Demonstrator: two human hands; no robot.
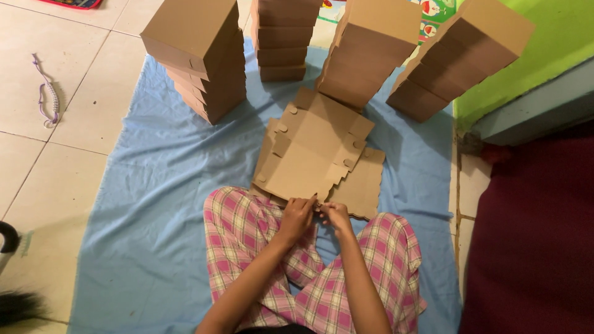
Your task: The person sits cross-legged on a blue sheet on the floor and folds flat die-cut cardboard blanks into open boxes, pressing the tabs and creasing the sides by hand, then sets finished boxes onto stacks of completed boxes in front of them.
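We sit on the blue cloth. Our left hand and right hand both pinch the near edge of the flat cardboard sheet, folding it. Next, we need a firm, straight crease.

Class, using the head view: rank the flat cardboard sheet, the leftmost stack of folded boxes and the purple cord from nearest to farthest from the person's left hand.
1. Flat cardboard sheet: touching the left hand, just ahead.
2. Leftmost stack of folded boxes: farther ahead, on the blue cloth.
3. Purple cord: far left, on the tiled floor.
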